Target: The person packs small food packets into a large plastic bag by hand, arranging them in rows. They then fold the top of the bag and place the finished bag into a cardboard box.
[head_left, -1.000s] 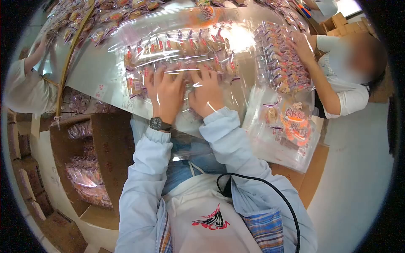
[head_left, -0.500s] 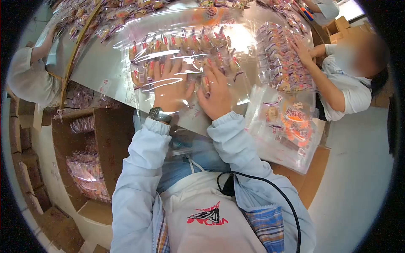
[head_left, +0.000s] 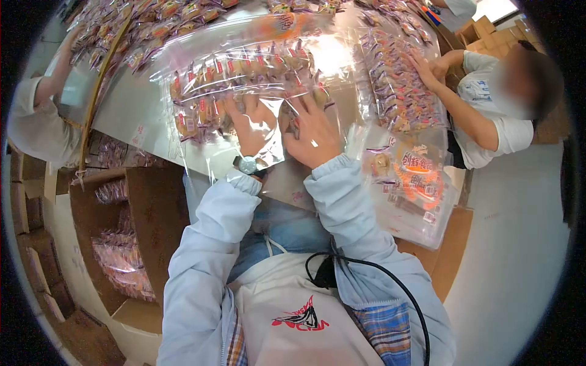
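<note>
Rows of small wrapped pastries [head_left: 244, 67] lie inside a large clear plastic bag [head_left: 213, 149] on the metal table. My left hand [head_left: 253, 128], with a watch at the wrist, lies under the shiny film against the near row, its fingers stretched forward and partly hidden by glare. To its right, my right hand [head_left: 312, 133] rests with fingers extended over the pastries at the near right of the rows. A bit of purple wrapper shows beside its thumb; I cannot make out a grip on it.
Flat printed bags [head_left: 409, 189] are stacked at the table's near right corner. A co-worker's hands [head_left: 427, 70] touch another set of wrapped pastries [head_left: 397, 79]. Loose pastries [head_left: 165, 27] pile at the back. A cardboard box [head_left: 165, 213] with packed bags stands at lower left.
The bag and its pastry rows appear shifted left in view. My left hand has drawn lower and rightward, nearer my right hand, and the glare over it has grown.
</note>
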Demonstrator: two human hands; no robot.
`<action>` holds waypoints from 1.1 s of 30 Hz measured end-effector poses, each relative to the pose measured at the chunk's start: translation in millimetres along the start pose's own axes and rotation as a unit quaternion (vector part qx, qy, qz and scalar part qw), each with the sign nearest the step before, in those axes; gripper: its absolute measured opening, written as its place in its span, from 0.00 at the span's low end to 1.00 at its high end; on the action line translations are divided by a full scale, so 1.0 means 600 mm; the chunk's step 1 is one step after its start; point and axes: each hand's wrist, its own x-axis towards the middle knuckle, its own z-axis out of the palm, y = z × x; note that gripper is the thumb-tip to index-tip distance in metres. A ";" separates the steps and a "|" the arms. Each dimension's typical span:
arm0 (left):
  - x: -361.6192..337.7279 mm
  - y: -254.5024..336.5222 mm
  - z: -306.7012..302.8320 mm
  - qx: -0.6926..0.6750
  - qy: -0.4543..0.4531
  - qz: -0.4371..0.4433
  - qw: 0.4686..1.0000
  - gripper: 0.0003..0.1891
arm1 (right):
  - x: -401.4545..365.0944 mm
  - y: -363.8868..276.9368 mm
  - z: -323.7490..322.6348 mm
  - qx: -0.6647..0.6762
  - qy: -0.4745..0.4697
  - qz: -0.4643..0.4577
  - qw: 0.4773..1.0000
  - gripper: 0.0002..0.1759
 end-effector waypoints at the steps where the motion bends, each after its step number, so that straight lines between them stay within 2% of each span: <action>1: 0.004 0.004 0.005 0.014 0.009 -0.004 1.000 0.30 | 0.005 0.011 0.009 -0.002 0.028 -0.011 1.000 0.44; 3: 0.006 0.012 0.018 0.048 -0.016 -0.028 0.998 0.27 | 0.008 0.024 0.029 -0.004 0.076 -0.034 0.996 0.43; 5: 0.012 0.011 0.023 0.045 -0.046 -0.041 0.997 0.26 | 0.008 0.021 0.016 0.090 0.013 0.019 0.996 0.44; 6: 0.010 0.006 0.035 0.032 0.005 -0.034 0.999 0.24 | 0.011 0.018 0.004 0.135 -0.015 0.045 0.990 0.45; 9: -0.007 -0.013 0.053 -0.010 0.058 0.004 0.998 0.22 | 0.013 0.060 0.027 0.227 0.006 0.010 0.974 0.43; 12: 0.014 0.005 0.034 0.047 0.083 -0.016 0.995 0.16 | 0.005 0.089 0.051 0.209 0.065 -0.039 0.975 0.42; 14: 0.013 0.010 0.036 0.049 0.052 -0.025 0.997 0.19 | -0.001 0.086 0.056 0.147 0.046 -0.013 0.988 0.42; 16: 0.016 0.006 0.035 0.050 0.040 -0.018 0.998 0.22 | -0.002 0.081 0.049 0.176 0.032 0.003 0.984 0.42; 18: 0.011 -0.004 0.030 0.052 0.039 0.002 0.998 0.24 | -0.009 0.077 0.033 0.298 0.016 0.013 0.954 0.41; 21: 0.006 -0.004 -0.001 0.030 0.041 -0.030 0.998 0.27 | -0.044 0.031 0.000 0.173 0.096 0.034 0.980 0.39; 22: 0.000 -0.006 -0.019 0.029 -0.031 -0.042 0.998 0.29 | -0.064 0.027 0.012 0.200 0.135 0.041 0.970 0.37; 24: -0.019 -0.023 -0.014 0.036 -0.002 -0.035 0.999 0.30 | -0.092 0.015 0.048 0.251 0.216 0.050 0.942 0.33; 25: -0.021 -0.026 -0.016 0.039 0.015 -0.032 0.999 0.31 | -0.101 0.004 0.058 0.429 0.189 0.108 0.877 0.33; 26: -0.019 -0.025 -0.022 -0.017 0.016 -0.058 0.998 0.32 | -0.108 -0.006 0.067 0.589 0.153 0.160 0.777 0.32; 27: -0.020 -0.030 -0.017 0.005 0.029 -0.054 0.998 0.32 | -0.109 -0.017 0.067 0.725 0.110 0.209 0.647 0.31; 29: -0.026 -0.045 -0.003 0.049 0.052 -0.046 0.996 0.32 | -0.094 -0.025 0.049 0.785 0.082 0.209 0.578 0.31; 30: -0.026 -0.042 -0.017 0.020 0.020 -0.061 0.998 0.33 | -0.083 -0.030 0.040 0.812 0.068 0.208 0.541 0.31; 32: -0.029 -0.045 -0.010 0.026 0.017 -0.060 0.998 0.32 | -0.066 -0.028 0.042 0.638 0.095 0.159 0.748 0.33; 33: -0.029 -0.047 -0.003 0.029 0.016 -0.059 0.998 0.31 | -0.057 -0.028 0.043 0.531 0.107 0.128 0.831 0.34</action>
